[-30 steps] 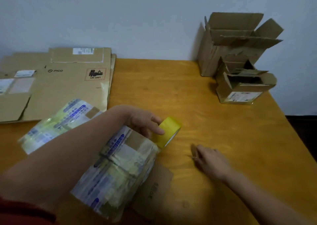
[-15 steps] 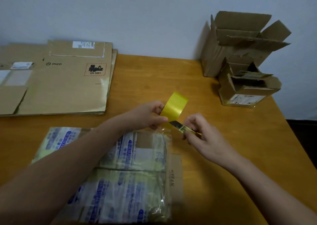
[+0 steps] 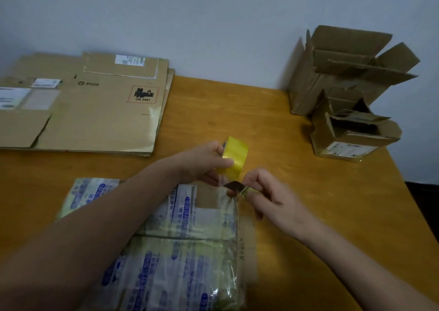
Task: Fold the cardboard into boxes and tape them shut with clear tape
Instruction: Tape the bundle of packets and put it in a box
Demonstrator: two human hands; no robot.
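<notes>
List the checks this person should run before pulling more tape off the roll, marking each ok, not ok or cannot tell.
1. Tape roll gripped by the left hand: ok.
2. Tape end pinched by the right hand: ok.
3. Cardboard under the hands folded into a box: not ok, it lies flat.
4. Pulled strip free of twists: cannot tell, blurred.
5. Large box and small box taped shut: not ok, flaps stand open.
</notes>
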